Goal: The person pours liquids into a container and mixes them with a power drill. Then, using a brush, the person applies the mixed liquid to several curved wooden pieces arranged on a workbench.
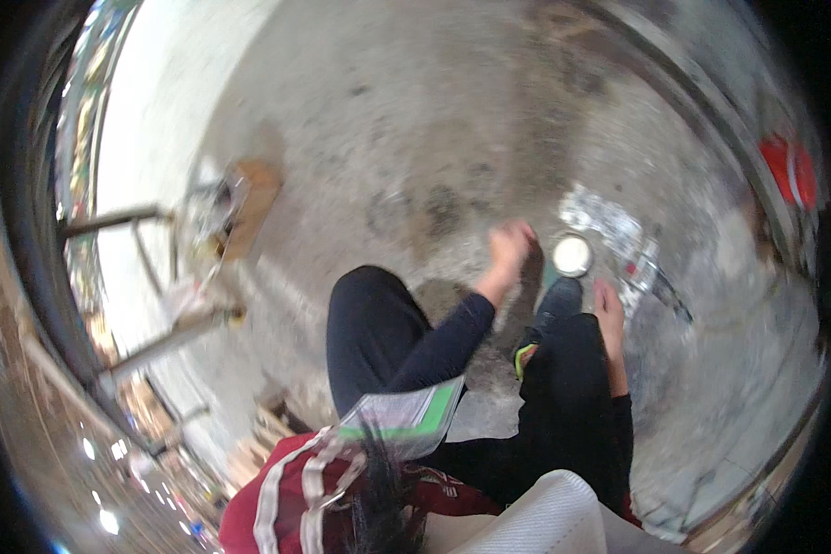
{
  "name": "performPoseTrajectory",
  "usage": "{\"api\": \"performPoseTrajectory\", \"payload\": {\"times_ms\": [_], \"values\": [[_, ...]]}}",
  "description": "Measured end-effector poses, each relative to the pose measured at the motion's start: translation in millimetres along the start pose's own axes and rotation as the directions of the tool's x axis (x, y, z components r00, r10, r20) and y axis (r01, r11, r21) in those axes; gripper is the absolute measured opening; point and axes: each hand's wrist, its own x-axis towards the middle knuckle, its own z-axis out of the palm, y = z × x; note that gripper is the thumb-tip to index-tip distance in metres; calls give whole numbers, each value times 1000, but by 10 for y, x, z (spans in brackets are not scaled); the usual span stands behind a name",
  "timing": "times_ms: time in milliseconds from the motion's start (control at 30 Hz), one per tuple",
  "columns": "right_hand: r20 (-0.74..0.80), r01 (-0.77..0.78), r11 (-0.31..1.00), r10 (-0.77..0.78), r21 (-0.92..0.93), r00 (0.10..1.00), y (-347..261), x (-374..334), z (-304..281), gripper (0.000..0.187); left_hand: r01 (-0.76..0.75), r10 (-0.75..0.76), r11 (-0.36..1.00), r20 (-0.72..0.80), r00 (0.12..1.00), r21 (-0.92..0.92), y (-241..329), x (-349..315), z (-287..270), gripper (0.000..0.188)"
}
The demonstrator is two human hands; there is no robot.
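Observation:
My left hand (510, 253) is over the concrete floor, left of a round tin-like container with a pale top (572, 255). Its fingers look curled in and are blurred; whatever they may hold cannot be made out. My right hand (608, 308) hangs beside my right knee, just below and right of the round container. Its fingers look stretched out, with nothing visible in them. Shiny, crumpled silver sheeting (602, 218) lies behind and right of the container. On its right part rests a dark, slim tool-like object (671, 297), with a small red patch nearby.
My dark shoe (559, 303) stands close to the container. At the left are a cardboard box (252, 208) and a metal frame (171, 342) with a plastic bag. A red object (788, 171) sits at the far right by a long raised edge (711, 111). A badge (406, 417) hangs from me.

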Motion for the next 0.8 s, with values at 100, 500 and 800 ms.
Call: {"api": "performPoseTrajectory", "payload": {"times_ms": [100, 500, 800], "values": [[-16, -126, 980, 130, 156, 991, 134, 84, 300, 32, 87, -101, 983, -74, 992, -164, -686, -679, 364, 22], [79, -110, 980, 97, 167, 992, -412, 334, 92, 43, -18, 10, 922, -24, 1000, -386, -55, -192, 177, 40], [156, -17, 906, 91, -422, 984, -1523, -537, -878, 46, -69, 179, 726, 91, 980, -685, 1494, -1433, -1418, 36]]}}
